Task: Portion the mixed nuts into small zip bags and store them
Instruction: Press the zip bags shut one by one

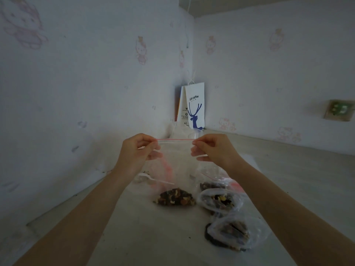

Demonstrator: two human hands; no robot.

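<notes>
Three filled bags (228, 232); left hand (134, 149), right hand (214, 148) pinch fourth bag (176, 167).

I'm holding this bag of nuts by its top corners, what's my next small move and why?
Probably run a pinch along the red-edged zip strip to seal it. Your left hand and right hand each pinch a top corner of the zip bag, the strip is pulled taut between them, and a portion of nuts already sits in its bottom.

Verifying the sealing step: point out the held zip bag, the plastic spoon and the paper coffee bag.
held zip bag (175, 164), head view, clear wall below the red strip.
plastic spoon (158, 181), head view, on its handle.
paper coffee bag (195, 106), head view, front panel.
</notes>
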